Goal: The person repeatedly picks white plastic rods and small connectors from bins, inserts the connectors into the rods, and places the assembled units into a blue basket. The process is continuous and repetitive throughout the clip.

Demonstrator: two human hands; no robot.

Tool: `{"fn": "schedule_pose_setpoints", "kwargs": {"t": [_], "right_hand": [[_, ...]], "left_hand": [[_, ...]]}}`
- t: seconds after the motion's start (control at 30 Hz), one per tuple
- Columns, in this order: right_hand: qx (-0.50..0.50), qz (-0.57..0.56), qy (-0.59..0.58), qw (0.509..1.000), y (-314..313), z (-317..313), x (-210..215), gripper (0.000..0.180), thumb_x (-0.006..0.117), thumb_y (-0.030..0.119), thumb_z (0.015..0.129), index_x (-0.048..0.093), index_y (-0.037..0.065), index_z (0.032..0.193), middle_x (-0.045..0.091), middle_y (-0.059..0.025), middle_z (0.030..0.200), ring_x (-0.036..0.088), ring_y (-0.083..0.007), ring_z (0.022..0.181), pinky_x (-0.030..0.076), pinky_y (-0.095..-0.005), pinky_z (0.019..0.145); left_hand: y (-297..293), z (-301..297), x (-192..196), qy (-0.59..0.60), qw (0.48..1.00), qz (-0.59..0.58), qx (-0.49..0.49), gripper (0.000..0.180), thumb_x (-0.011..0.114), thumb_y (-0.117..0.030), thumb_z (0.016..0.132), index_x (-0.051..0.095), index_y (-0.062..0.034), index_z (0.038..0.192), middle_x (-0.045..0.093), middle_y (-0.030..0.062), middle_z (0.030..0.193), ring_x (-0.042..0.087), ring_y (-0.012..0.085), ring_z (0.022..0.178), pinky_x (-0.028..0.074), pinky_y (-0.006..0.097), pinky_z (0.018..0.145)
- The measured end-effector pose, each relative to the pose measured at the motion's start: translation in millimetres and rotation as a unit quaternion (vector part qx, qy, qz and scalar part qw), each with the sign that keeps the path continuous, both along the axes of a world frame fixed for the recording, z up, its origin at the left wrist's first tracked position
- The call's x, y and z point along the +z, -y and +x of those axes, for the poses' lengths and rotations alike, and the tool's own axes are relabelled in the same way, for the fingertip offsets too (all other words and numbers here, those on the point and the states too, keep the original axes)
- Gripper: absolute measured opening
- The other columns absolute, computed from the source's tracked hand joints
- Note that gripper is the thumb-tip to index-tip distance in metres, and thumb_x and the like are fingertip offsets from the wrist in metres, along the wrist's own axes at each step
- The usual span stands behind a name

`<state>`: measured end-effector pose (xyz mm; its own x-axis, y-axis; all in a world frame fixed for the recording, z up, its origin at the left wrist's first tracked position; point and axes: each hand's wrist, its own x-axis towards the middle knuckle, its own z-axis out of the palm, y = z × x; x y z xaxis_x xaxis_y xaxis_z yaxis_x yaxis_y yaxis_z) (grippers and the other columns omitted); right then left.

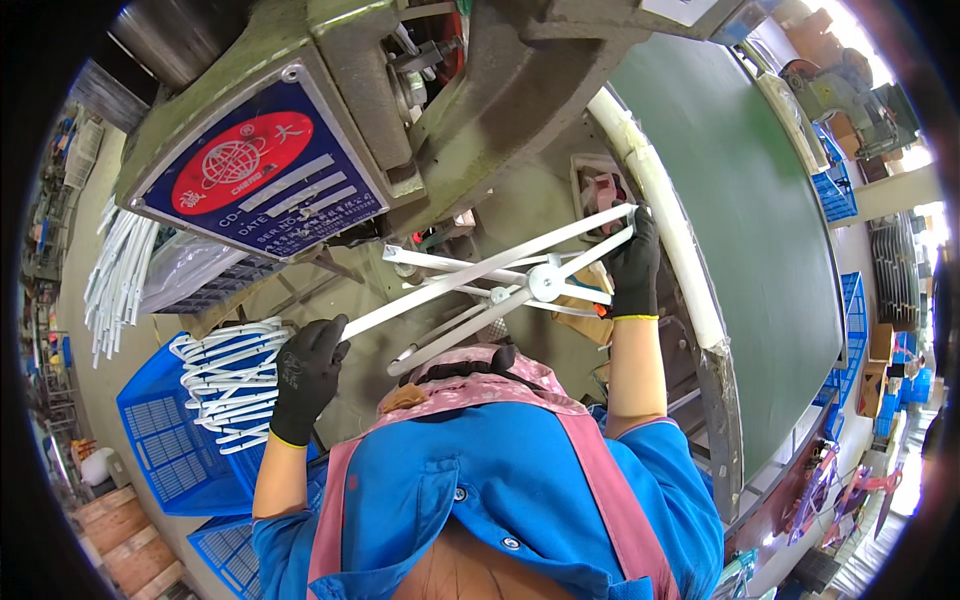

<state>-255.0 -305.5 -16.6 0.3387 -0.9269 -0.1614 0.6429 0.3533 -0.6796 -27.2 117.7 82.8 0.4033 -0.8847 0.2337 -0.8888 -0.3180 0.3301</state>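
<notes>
Currently gripping a white crossed-tube frame, closed around one tube end with the gloved left hand and at the opposite side with the gloved right hand. Held before the torso, between blue crate and long green surface.

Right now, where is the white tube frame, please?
In the head view's centre, the white tube frame lies between the left hand and right hand, left of the green belt.

There is one white frame, one green belt and apparently at least four blue crates.
</notes>
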Motion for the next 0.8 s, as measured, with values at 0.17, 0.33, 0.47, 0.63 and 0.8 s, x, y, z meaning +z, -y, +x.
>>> {"fn": "schedule_pose_setpoints", "kwargs": {"t": [0.17, 0.33, 0.47, 0.63, 0.8], "right_hand": [[0.006, -0.026, -0.062, 0.998, -1.3, -1.9, 8.5, 0.011, 0.054, 0.016, 0.096, 0.059, 0.006, 0.099, 0.060, -0.0012, 0.083, 0.061, -0.0095, 0.069, 0.053, -0.0224, 0.059], [0.063, -0.025, -0.120, 0.990, -2.9, -13.9, 26.3, 0.013, 0.055, 0.017, 0.094, 0.059, 0.007, 0.102, 0.059, -0.0007, 0.079, 0.058, -0.0085, 0.065, 0.049, -0.0211, 0.055], [0.073, -0.037, -0.149, 0.986, -11.9, -26.6, 24.6, 0.020, 0.053, 0.022, 0.095, 0.060, 0.006, 0.104, 0.057, 0.0001, 0.077, 0.056, -0.0085, 0.065, 0.044, -0.0224, 0.053], [0.154, -0.015, -0.312, 0.937, -12.0, -61.4, 38.6, 0.031, 0.051, 0.030, 0.097, 0.061, 0.001, 0.102, 0.061, -0.0021, 0.086, 0.059, -0.0131, 0.075, 0.047, -0.0279, 0.061], [0.003, -0.389, -0.867, 0.310, 3.7, -86.3, 95.3, 0.046, 0.060, 0.046, 0.088, 0.064, 0.003, 0.103, 0.068, -0.0145, 0.089, 0.066, -0.0293, 0.079, 0.051, -0.0415, 0.067]], "left_hand": [[0.9, 5.1, 2.1, -0.002, 1.000, 0.022, -0.001, 0.036, 0.068, -0.005, 0.076, 0.062, -0.0050, 0.112, 0.062, 0.0139, 0.092, 0.062, 0.0314, 0.077, 0.049, 0.040, 0.064], [15.0, 23.8, 1.1, -0.087, 0.996, 0.019, -0.031, 0.038, 0.069, -0.005, 0.075, 0.061, -0.0043, 0.113, 0.062, 0.0162, 0.095, 0.062, 0.0333, 0.080, 0.050, 0.040, 0.068], [40.0, 28.9, -3.1, -0.227, 0.966, 0.114, -0.045, 0.038, 0.066, -0.018, 0.081, 0.060, -0.0058, 0.117, 0.063, 0.0162, 0.098, 0.062, 0.0340, 0.087, 0.049, 0.041, 0.076], [67.1, 4.8, -31.3, -0.088, 0.992, -0.049, -0.081, 0.037, 0.068, -0.025, 0.080, 0.065, -0.0092, 0.114, 0.065, 0.0130, 0.095, 0.063, 0.0306, 0.085, 0.050, 0.040, 0.076], [63.2, 8.5, -48.3, -0.016, 0.997, -0.071, 0.001, 0.040, 0.079, -0.020, 0.069, 0.067, -0.0098, 0.105, 0.065, 0.0077, 0.086, 0.061, 0.0266, 0.078, 0.049, 0.038, 0.070]]}}
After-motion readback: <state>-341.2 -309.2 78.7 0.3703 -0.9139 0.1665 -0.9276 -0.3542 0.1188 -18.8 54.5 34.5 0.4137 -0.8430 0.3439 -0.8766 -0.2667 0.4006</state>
